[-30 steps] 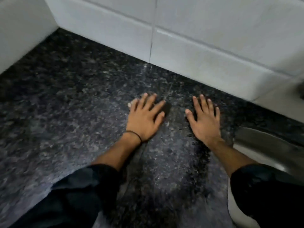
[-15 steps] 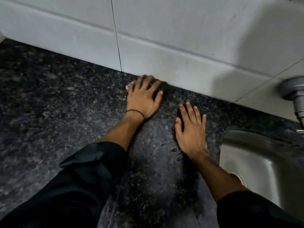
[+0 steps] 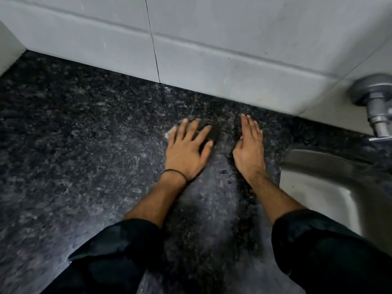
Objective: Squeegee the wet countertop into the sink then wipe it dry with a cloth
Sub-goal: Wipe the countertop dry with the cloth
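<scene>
My left hand (image 3: 186, 153) lies flat on the dark speckled countertop (image 3: 84, 166), fingers spread, pressing down on a small dark cloth (image 3: 213, 133). A pale corner of the cloth pokes out by the little finger. My right hand (image 3: 249, 149) stands on its edge just right of the cloth, fingers straight and together, holding nothing. A wet, darker streak runs between and below the hands. The steel sink (image 3: 331, 187) begins right of my right wrist.
A grey tiled wall (image 3: 212, 60) borders the countertop at the back, close beyond my fingertips. A metal tap fitting (image 3: 375, 102) juts from the wall above the sink at the right. The countertop stretches away to the left, up to a side wall.
My left hand, which had pushed the cloth up to the wall, has drawn back toward me. My right hand has tipped from flat onto its edge.
</scene>
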The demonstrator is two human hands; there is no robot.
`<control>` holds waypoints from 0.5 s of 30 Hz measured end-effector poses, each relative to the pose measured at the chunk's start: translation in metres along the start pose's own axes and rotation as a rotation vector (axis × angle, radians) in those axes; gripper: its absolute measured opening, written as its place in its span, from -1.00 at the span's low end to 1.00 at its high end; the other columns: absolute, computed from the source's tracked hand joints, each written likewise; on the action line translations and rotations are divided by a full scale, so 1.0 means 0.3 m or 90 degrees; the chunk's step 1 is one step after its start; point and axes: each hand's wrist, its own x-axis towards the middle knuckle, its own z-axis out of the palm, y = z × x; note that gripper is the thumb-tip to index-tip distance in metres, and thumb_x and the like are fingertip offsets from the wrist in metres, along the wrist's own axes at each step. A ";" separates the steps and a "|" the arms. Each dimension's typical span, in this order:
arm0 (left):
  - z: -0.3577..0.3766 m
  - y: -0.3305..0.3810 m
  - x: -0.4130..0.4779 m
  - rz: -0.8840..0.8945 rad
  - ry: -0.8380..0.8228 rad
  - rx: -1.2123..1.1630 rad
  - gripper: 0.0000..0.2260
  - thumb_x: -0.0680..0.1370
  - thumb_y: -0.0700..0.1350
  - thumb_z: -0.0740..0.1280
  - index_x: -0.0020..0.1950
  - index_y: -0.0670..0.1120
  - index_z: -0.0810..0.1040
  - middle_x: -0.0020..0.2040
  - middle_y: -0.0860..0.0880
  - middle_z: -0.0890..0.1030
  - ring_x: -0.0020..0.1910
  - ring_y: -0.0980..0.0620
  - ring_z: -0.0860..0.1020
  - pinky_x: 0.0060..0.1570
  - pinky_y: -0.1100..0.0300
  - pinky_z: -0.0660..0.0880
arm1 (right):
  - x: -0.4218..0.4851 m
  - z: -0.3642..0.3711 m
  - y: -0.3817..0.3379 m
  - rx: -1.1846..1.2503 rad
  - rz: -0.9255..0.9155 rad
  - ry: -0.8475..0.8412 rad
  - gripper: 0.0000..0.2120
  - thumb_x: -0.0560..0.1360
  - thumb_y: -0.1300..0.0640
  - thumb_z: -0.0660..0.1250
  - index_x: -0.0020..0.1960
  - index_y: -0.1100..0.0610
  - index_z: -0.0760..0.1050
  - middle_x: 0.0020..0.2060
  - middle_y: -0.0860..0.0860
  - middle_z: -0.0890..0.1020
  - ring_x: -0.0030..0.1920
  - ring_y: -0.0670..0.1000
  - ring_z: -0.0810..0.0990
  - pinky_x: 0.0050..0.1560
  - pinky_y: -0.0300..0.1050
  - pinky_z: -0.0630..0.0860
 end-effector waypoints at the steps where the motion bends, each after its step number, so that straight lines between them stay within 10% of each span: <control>1: -0.017 -0.042 -0.037 -0.041 0.013 0.006 -0.55 0.62 0.22 0.03 0.49 0.19 0.32 0.55 0.04 0.28 0.57 -0.09 0.13 0.50 -0.11 0.07 | 0.001 -0.009 0.008 0.018 -0.002 -0.017 -0.39 0.52 0.33 0.09 0.57 0.13 0.17 0.56 0.05 0.20 0.57 0.07 0.07 0.57 -0.05 -0.13; 9: -0.011 0.131 -0.186 -0.182 0.001 0.002 -0.53 0.63 0.19 -0.02 0.52 0.15 0.29 0.57 -0.03 0.24 0.56 -0.16 0.11 0.49 -0.19 0.02 | -0.032 -0.194 0.116 0.137 0.034 -0.065 -0.55 0.59 0.29 0.16 0.46 0.12 0.40 0.50 0.01 0.34 0.51 -0.03 0.27 0.41 -0.37 0.07; 15: -0.035 0.379 -0.188 -0.109 -0.006 -0.342 -0.53 0.64 0.06 0.01 0.56 0.06 0.21 0.60 -0.03 0.16 0.58 -0.04 0.08 0.52 -0.11 0.04 | -0.153 -0.190 0.121 0.086 -0.012 0.019 -0.58 0.59 0.23 0.15 0.44 0.23 0.41 0.47 0.12 0.38 0.50 0.11 0.28 0.53 -0.06 0.15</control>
